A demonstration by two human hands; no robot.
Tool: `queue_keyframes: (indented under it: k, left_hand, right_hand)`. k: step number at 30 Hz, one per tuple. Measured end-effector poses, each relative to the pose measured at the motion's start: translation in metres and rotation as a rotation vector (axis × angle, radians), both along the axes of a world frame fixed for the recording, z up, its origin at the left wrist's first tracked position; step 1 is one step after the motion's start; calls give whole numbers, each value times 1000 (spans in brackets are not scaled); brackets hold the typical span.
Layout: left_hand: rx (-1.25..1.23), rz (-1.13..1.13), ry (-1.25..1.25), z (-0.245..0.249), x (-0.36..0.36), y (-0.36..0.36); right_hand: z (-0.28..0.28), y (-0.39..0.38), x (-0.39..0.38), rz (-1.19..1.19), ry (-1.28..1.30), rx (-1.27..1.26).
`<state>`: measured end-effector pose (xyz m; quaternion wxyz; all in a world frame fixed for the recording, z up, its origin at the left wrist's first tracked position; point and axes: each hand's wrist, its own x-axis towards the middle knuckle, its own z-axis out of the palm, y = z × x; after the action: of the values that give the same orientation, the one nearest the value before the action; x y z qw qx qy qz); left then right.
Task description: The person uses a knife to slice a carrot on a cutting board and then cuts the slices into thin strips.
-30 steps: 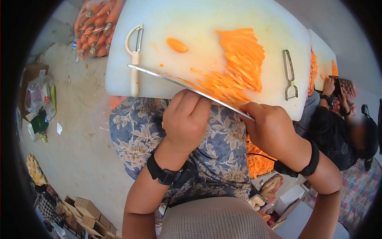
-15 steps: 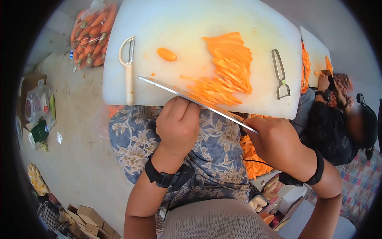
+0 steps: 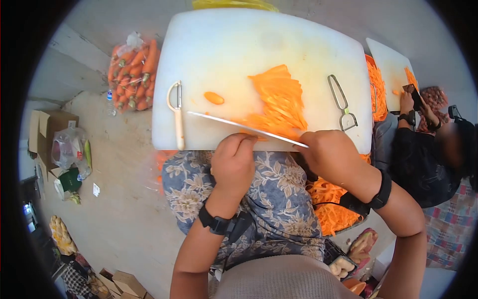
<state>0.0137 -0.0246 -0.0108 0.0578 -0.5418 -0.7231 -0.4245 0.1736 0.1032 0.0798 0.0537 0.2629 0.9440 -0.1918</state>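
My right hand (image 3: pixel 326 150) is closed round the handle of a long knife (image 3: pixel 226 121), its blade pointing left across the near part of a white cutting board (image 3: pixel 224 45). Curled fingers of my left hand (image 3: pixel 233 162) sit at the board's near edge, just below the blade; whatever they pinch is hidden, though orange bits show by the fingertips. Thin carrot slices and strips (image 3: pixel 281 99) lie fanned beyond the blade. An oval carrot piece (image 3: pixel 214 97) rests to their left. A cream-handled peeler (image 3: pixel 179 117) lies at the left, a metal peeler (image 3: pixel 342 102) at the right.
Below the board on the right is a container of carrot shreds (image 3: pixel 331 219), with another tray of shreds (image 3: pixel 377 89) beyond. A bag of whole carrots (image 3: pixel 132 77) stands at left. A co-worker (image 3: pixel 423 154) works at a second board (image 3: pixel 391 65). Cardboard boxes (image 3: pixel 55 129) line the floor.
The view has shifted, so the board appears lower. My right hand has brought the knife nearer the strips' near end, and its blade lies flatter. My left hand stays below the blade.
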Motion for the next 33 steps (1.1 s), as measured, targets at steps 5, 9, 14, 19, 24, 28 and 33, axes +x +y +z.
queue_keyframes:
  k: [5,9,14,19,24,28,33]
  left_hand:
    - [-6,-85,9,0,12,27]
    - [-127,-34,-148,13,10,29]
    - [-59,30,-100,24,-37,6]
    - [-205,127,-157,36,-83,20]
    - [-298,67,-47,25,-83,41]
    - [-295,-27,-215,13,-54,32]
    - [-168,-106,-125,11,-8,12]
  right_hand:
    - [11,0,22,-146,71,17]
    - [21,-11,38,-266,174,-38]
    - [35,-19,62,-259,94,-130]
    - [14,-17,73,-168,83,-153]
    - [8,-8,80,-263,-12,-109]
    - [5,-3,86,-329,-4,-143]
    - [11,-15,78,-321,59,-105]
